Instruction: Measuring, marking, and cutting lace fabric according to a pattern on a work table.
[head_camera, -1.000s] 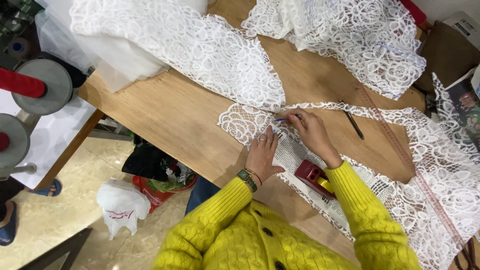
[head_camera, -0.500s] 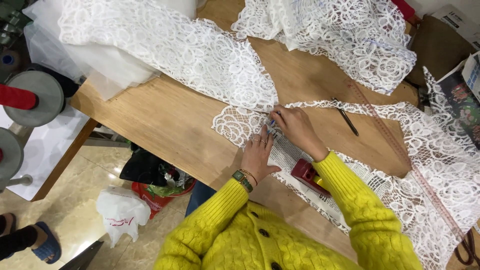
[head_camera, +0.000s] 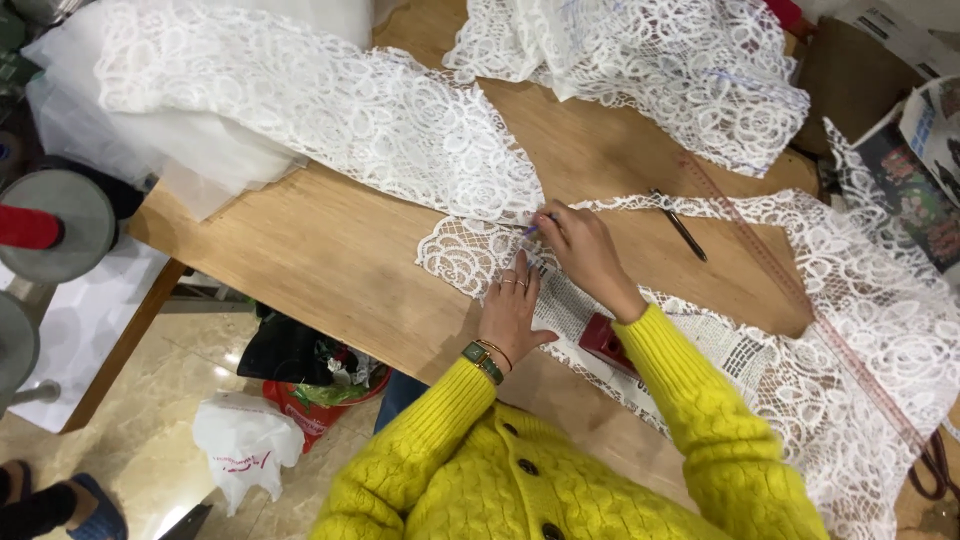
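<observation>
A strip of white lace (head_camera: 470, 255) lies over printed paper (head_camera: 745, 360) on the wooden table (head_camera: 300, 260). My left hand (head_camera: 512, 310) lies flat on the lace with fingers spread, pressing it down; it wears rings, a watch and bracelets. My right hand (head_camera: 580, 250) pinches a small bluish marking tool (head_camera: 530, 228), its tip on the lace edge just above the left hand. Both sleeves are yellow knit.
More white lace (head_camera: 330, 110) and another lace pile (head_camera: 640, 60) cover the far table. A black pen (head_camera: 682, 228) and a long ruler (head_camera: 790, 290) lie right of the hands. A red object (head_camera: 606, 342) sits under my right forearm. Bags (head_camera: 300, 370) stand on the floor.
My right hand has slid a little left and up along the lace edge. My left hand stays pressed on the lace. The camera view has shifted slightly.
</observation>
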